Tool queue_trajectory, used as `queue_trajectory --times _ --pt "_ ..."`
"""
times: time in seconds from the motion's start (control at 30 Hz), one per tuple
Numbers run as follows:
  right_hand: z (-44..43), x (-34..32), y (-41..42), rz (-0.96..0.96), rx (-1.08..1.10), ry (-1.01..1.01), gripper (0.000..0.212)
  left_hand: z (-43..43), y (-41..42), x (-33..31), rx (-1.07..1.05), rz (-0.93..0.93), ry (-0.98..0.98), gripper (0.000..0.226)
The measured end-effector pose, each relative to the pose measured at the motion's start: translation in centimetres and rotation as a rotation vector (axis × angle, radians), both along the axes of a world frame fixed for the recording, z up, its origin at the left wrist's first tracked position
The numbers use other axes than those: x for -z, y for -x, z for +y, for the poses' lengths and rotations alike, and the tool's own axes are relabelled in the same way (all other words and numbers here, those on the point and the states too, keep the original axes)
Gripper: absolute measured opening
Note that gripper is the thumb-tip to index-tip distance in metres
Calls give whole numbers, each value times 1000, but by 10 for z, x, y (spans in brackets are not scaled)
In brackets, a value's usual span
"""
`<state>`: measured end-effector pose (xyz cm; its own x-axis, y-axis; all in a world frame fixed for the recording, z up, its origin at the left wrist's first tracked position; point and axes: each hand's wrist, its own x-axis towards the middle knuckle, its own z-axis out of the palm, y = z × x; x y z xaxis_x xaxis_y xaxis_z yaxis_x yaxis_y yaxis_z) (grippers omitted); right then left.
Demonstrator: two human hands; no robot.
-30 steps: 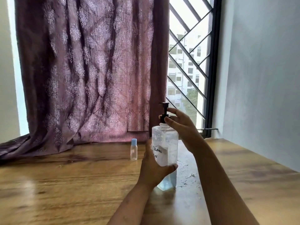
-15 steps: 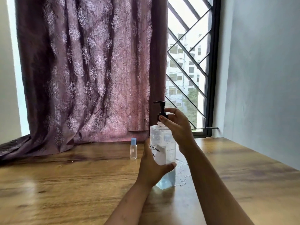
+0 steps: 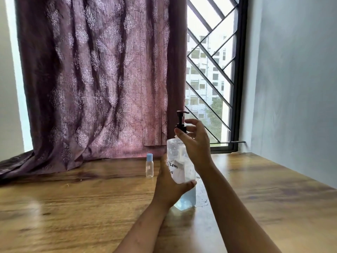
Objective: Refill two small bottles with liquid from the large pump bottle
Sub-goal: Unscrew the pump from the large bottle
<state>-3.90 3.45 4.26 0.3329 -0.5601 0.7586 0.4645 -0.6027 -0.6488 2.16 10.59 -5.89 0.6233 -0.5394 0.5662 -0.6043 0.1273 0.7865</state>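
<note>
Pump head (image 3: 182, 114) now turned rightward from left.
Left hand (image 3: 170, 187) clasping bottle (image 3: 179, 161); right hand (image 3: 196, 141) pinching pump collar; small bottle (image 3: 149, 166) just left of bottle.

Wooden table (image 3: 73, 207), grain running left to right, glossy. Standing upright near centre: large pump bottle (image 3: 179, 156). At its nine o'clock, just beside: small bottle (image 3: 149, 168), blue-capped. At three o'clock of the big base: wet droplets (image 3: 203, 203).
</note>
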Motion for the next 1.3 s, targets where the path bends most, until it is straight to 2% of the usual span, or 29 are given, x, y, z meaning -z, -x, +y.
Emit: queue_trajectory --times 0.07,0.13,0.23,0.33,0.4,0.47,0.57,0.63,0.73,0.87,0.97,1.13,1.3 --pt "0 1 -1 -16 -151 -53 27 0 0 0 1 -4 8 101" --pt "0 1 -1 -15 -200 -61 28 3 2 -2 2 -5 20 101" --pt "2 2 0 -1 -138 12 33 2 2 -2 -4 -19 29 103" --pt "0 4 -4 35 87 110 42 2 2 -2 16 -19 29 104" --pt "1 3 -4 17 133 82 39 1 1 -1 17 -18 29 101" --pt "2 1 -2 2 100 42 34 0 0 -1 10 -25 27 98" --pt "1 2 0 3 -66 -4 24 0 -1 -1 2 -25 29 95" --pt "0 3 -1 7 -122 -12 24 2 2 -2 5 -33 45 95" --pt "2 3 0 30 -75 24 27 3 2 -1 5 -31 53 97" --pt "3 3 -1 14 156 113 35 2 2 0 7 -14 23 100" --pt "5 0 1 -10 153 72 30 2 2 -1 10 -16 28 104" --pt "2 1 0 16 17 -22 18 1 2 1 -5 -25 17 105" --pt "3 2 -2 66 90 90 39 4 3 -2 18 -12 30 98"
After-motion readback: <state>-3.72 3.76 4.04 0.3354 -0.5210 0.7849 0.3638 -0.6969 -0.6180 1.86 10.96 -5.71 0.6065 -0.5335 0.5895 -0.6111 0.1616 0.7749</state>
